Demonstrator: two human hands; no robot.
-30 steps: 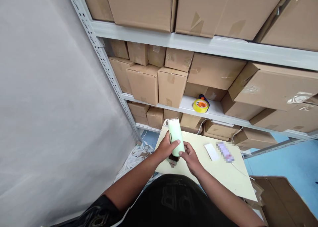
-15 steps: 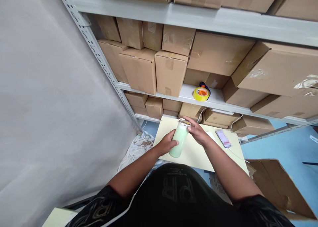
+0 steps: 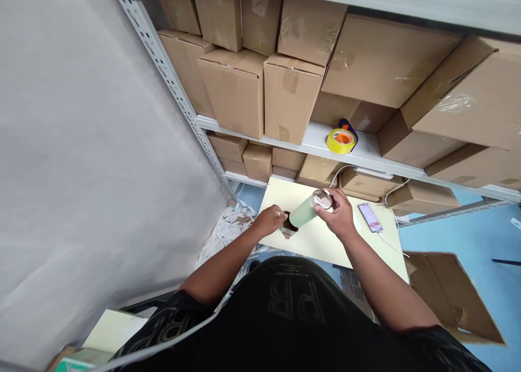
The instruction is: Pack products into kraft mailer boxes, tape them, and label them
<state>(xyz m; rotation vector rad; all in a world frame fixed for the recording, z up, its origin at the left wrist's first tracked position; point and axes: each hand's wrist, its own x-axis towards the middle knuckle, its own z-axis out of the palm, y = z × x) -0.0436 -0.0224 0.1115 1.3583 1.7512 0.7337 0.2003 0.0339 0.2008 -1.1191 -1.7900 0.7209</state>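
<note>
My right hand (image 3: 337, 212) is closed around the top end of a pale green cylindrical bottle (image 3: 304, 213), which has a shiny silvery top. The bottle is tilted, its base pointing down and left at the mouth of a small open box (image 3: 290, 231) with a dark inside. Whether the base is inside the mouth I cannot tell. Pinched fingers of my left hand (image 3: 271, 220) hold the left edge of that box, and a small white bit shows at the fingertips. Much of the small box is hidden behind the hand and bottle.
Under my hands is a pale yellow table (image 3: 321, 244) with a phone (image 3: 369, 218) and a white cable. Metal shelves of cardboard boxes (image 3: 291, 98) stand ahead, holding a yellow tape roll (image 3: 341, 141). A wall is left, paper strips (image 3: 222, 231) lie below, and an open carton (image 3: 451, 290) is right.
The bottle has tipped further, its top moving right and up in my right hand. My left hand has left the bottle's side and now holds the small box. The view has shifted downward.
</note>
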